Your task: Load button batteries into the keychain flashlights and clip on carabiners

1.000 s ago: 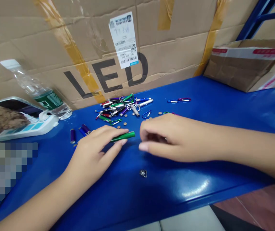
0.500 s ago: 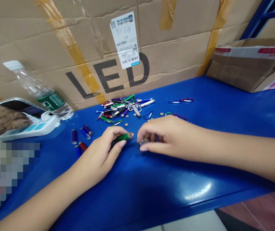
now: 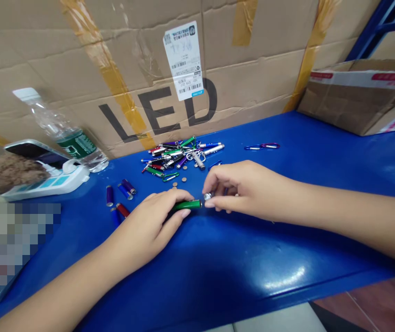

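Fingers of the left hand [image 3: 149, 226] are curled narrowly around a green tube [image 3: 188, 204]. Thumb and fingertips pinch it so that it lies nearly flat, low over the blue table [image 3: 253, 267], in front of the big cardboard box [image 3: 80, 69] marked LED. The right hand [image 3: 249, 189], farther toward the box's right end, has thumb and forefinger closed on a small silver cap [image 3: 207, 196], held right at the tube's end. Between the hands and the box lies a pile of little coloured flashlights [image 3: 176, 154], with a few button batteries [image 3: 180, 181] on its side away from the box. Loose blue, purple and red tubes [image 3: 124, 190] lie toward the box's left end, near a plastic bottle [image 3: 64, 133] that leans against the box. Two hooked clips [image 3: 262, 146] lie on the table close to the box's front.
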`<action>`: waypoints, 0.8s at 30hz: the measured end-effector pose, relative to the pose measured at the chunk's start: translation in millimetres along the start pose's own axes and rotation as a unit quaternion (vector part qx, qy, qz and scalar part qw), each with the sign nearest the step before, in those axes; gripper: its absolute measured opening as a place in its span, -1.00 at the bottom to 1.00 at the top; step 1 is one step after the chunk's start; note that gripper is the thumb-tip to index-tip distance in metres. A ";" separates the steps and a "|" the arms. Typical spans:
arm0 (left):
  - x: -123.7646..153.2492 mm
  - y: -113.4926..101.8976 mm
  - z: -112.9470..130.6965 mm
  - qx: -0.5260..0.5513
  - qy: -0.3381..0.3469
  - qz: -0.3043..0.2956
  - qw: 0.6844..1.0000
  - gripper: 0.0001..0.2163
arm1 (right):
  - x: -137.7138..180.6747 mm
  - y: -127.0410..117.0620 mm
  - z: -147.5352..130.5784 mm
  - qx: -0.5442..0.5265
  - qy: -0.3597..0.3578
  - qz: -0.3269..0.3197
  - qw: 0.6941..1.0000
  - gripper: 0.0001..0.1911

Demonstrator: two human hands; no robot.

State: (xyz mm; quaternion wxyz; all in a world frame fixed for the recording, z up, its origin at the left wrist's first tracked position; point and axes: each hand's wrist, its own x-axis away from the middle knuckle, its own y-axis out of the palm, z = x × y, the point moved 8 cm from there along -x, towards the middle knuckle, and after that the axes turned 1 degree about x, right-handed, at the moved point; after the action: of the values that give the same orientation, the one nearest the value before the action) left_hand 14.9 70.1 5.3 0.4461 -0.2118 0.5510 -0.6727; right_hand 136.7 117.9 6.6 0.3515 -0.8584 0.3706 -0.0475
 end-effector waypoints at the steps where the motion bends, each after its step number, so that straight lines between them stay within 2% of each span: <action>1: -0.1 -0.4 -0.2 -0.001 -0.001 0.000 1.000 -0.81 | -0.3 0.8 1.8 -0.012 0.010 -0.001 1.000 -0.90; 7: -0.1 -1.8 1.3 -0.006 0.023 0.013 1.000 -0.80 | 0.2 5.1 7.8 -0.069 0.047 -0.001 0.996 -0.82; 11: 2.1 -1.5 5.0 -0.014 0.034 0.022 0.999 -0.79 | 1.5 2.7 1.3 0.007 0.009 0.009 1.000 -0.69; 15: 3.8 -0.8 8.5 -0.009 0.042 0.027 0.999 -0.81 | 3.4 5.2 -10.2 0.080 -0.047 -0.012 0.996 -0.61; 20: 6.2 -0.5 13.5 0.026 0.067 0.036 0.997 -0.86 | 7.9 9.2 -23.7 0.150 -0.079 -0.027 0.985 -0.65; 24: 8.0 -2.8 17.3 0.015 0.086 0.041 0.995 -0.85 | 10.6 9.3 -31.1 0.142 -0.103 -0.036 0.984 -0.70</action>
State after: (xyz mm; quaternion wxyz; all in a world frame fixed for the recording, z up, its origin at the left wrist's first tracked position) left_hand 23.2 53.9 11.5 0.4278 -0.1236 0.5851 -0.6778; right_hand 128.1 88.7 22.0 0.5043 -0.8127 0.2907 -0.0240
